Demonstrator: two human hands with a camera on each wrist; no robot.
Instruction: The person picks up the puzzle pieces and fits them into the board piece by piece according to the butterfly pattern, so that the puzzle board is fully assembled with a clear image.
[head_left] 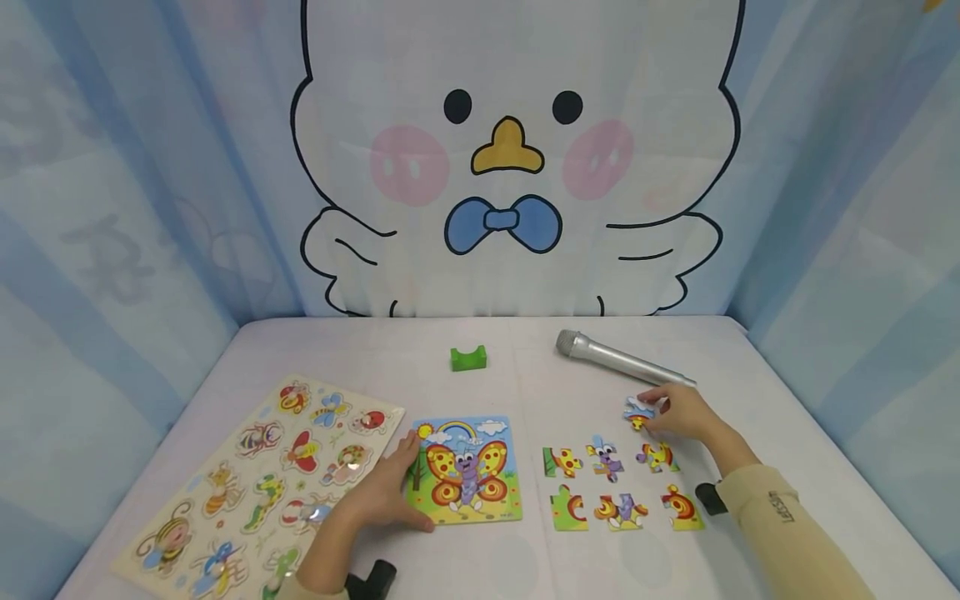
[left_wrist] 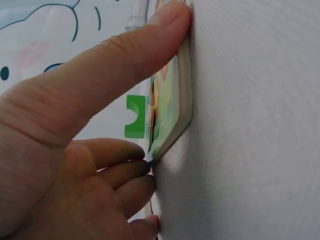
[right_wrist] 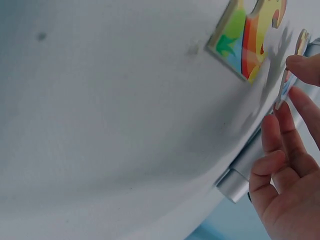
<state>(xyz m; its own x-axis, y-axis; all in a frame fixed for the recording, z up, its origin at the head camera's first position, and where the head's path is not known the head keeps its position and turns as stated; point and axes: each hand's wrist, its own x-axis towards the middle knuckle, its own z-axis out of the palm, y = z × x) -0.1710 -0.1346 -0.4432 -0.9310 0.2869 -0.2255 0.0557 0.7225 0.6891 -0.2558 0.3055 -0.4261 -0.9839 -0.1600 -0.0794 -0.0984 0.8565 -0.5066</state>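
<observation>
A square butterfly puzzle (head_left: 467,471) lies flat on the table in the head view. My left hand (head_left: 384,492) rests at its left side, the thumb (left_wrist: 165,20) along the near edge and the fingertips by the left edge. On the right, my right hand (head_left: 681,412) pinches a small jigsaw piece (head_left: 637,412) between thumb and fingers; the right wrist view shows the held piece (right_wrist: 292,72) tilted up edge-on. Several loose jigsaw pieces lie below it, among them a purple butterfly-head piece (head_left: 605,458) and a green corner piece (head_left: 568,508).
A large board of insect pictures (head_left: 247,500) lies at the left, partly under the left forearm. At the back are a green notched block (head_left: 468,359) and a silver microphone (head_left: 622,358), close behind the right hand. A printed curtain (head_left: 510,267) stands behind the table.
</observation>
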